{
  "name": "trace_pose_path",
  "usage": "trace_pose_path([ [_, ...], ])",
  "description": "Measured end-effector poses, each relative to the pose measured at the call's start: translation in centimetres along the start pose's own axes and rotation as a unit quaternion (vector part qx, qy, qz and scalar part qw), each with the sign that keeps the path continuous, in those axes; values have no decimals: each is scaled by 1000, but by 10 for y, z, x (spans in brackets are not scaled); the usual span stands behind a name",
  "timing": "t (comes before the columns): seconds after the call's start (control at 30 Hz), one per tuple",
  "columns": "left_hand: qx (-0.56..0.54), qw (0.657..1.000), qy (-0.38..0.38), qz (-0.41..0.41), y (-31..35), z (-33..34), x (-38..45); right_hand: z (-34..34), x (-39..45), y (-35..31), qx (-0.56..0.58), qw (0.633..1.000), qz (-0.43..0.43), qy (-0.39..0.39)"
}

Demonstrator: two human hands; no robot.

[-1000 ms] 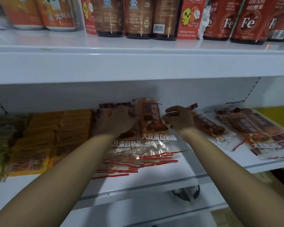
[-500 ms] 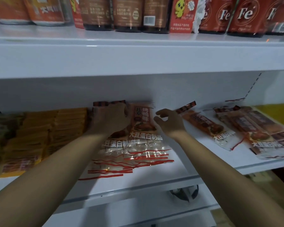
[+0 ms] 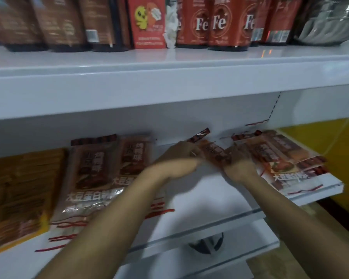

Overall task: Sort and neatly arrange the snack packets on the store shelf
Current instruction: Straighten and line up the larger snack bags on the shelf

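A single red-brown snack packet (image 3: pixel 215 153) lies tilted on the white lower shelf (image 3: pixel 199 194), its top end pointing to the back wall. My left hand (image 3: pixel 179 158) grips its left edge and my right hand (image 3: pixel 238 161) grips its right edge; the hands are blurred by motion. To the left lies a neat stack of the same packets (image 3: pixel 101 174) in two overlapping columns. A loose pile of these packets (image 3: pixel 284 158) sits to the right, partly under my right hand.
Yellow packets (image 3: pixel 22 188) are stacked at the far left of the lower shelf. The upper shelf (image 3: pixel 169 81) carries brown pouches (image 3: pixel 65 23), a red box (image 3: pixel 147 23) and red "Fe" pouches (image 3: pixel 220 23). A yellow wall (image 3: pixel 330 150) shows at the right.
Both hands left the stack and moved right to the single tilted packet and took hold of it. The view also shifted right and upward.
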State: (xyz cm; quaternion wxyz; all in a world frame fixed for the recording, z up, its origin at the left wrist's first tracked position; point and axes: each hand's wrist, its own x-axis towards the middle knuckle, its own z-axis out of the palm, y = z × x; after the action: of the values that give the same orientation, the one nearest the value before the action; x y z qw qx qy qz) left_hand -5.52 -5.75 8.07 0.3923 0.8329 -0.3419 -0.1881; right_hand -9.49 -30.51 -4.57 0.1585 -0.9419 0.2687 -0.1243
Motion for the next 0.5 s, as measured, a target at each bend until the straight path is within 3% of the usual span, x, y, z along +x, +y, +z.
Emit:
trace_pose_path([
  [0.1,-140,988,-3,-62,10,41,19,-19,14,14,-6,998,25,-65],
  [0.23,-246,959,-3,-143,10,82,44,-40,36,15,32,990,24,-133],
  [0.37,-249,952,100,-146,7,101,68,-24,53,31,180,969,39,-163],
  [0.5,-219,944,211,-130,4,114,68,-24,44,30,383,903,73,-179],
])
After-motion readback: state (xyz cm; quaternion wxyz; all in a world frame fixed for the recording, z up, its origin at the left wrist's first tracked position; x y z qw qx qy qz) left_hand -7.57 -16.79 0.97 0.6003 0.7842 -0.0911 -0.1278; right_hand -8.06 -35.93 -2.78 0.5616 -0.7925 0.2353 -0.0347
